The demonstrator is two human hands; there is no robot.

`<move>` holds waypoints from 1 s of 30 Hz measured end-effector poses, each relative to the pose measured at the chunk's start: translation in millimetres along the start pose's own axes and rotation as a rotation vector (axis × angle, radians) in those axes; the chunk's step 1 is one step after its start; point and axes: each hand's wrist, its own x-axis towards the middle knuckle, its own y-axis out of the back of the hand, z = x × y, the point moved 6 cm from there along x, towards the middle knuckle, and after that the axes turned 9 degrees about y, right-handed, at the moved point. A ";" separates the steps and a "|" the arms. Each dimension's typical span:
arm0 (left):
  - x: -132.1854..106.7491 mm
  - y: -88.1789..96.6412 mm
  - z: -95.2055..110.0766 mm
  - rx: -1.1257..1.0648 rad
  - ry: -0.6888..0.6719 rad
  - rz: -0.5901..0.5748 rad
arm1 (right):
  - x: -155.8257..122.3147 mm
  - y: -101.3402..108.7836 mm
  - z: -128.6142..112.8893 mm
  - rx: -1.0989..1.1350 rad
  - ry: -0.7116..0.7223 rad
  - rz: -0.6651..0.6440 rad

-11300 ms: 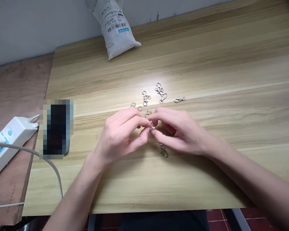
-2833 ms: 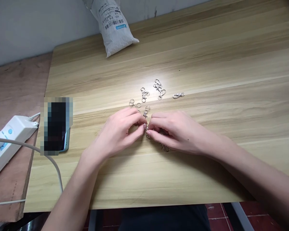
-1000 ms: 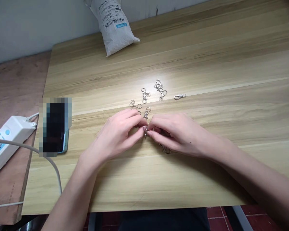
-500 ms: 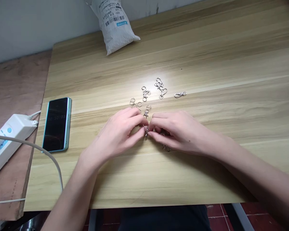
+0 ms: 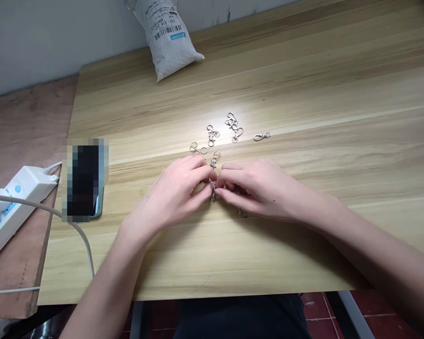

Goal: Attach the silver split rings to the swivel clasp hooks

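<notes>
My left hand (image 5: 185,186) and my right hand (image 5: 252,186) meet over the table, thumbs and forefingers pinched on a small silver swivel clasp (image 5: 214,193) between them. Its upper part is mostly covered by the fingertips. Just beyond the fingers lies another clasp with a ring (image 5: 214,162). Loose split rings (image 5: 193,147) are scattered past my left hand. Farther back sit two small heaps of lobster clasps, one nearer (image 5: 211,136) and one to its right (image 5: 234,126). Part of a further clasp (image 5: 242,213) shows from beneath my right hand.
A single clasp (image 5: 262,136) lies apart on the wooden table (image 5: 321,141). At the back stands a white plastic parcel (image 5: 173,47). A phone (image 5: 83,181), its image pixelated, lies at the left, near a white power strip (image 5: 17,197) and a grey cable (image 5: 83,238).
Both hands keep their pinch on the clasp with almost no movement. The whole view has shifted slightly.
</notes>
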 end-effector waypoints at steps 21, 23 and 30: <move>-1.3 3.0 -1.8 -0.008 -0.032 0.040 | 1.1 2.1 0.1 0.025 -0.011 0.049; -1.2 3.8 -0.9 -0.012 -0.041 0.054 | 0.9 2.5 0.0 0.031 -0.008 0.056; -1.3 5.3 -0.6 -0.016 -0.047 0.064 | 0.8 2.4 0.5 0.043 -0.006 0.060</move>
